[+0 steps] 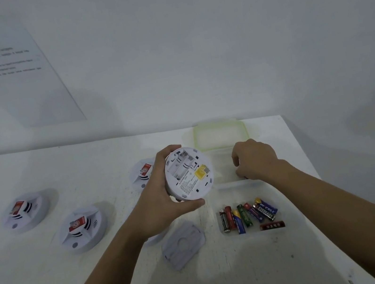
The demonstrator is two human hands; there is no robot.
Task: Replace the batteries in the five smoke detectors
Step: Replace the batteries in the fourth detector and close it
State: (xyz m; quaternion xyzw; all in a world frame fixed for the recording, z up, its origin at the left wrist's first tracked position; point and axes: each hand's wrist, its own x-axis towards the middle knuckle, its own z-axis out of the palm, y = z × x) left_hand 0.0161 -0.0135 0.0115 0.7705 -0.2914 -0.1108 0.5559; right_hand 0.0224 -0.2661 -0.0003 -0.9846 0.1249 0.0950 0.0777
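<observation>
White plastic smoke detector (pixel 188 174), turned back-up with its battery bay apparently empty, is clasped in the left grip (pixel 163 195) above the table (pixel 228 271). Its detached back plate (pixel 183 244) lies just below. The right grip (pixel 255 160) reaches into a clear container (pixel 226 185) with fingers curled; whether they have closed on a cell cannot be told. A cluster of mixed batteries (pixel 248 214) lies near the container, and three more detectors (pixel 82 230) sit on the table to the left.

The likeliest hazard is a mix-up: the cells are of assorted brands with nothing marking spent from fresh, so a dead one could go back in. A cell seated against the polarity marks would leave the unit dead. The tilted detector could also slip from its one-handed hold as the other hand presses a cell home.
</observation>
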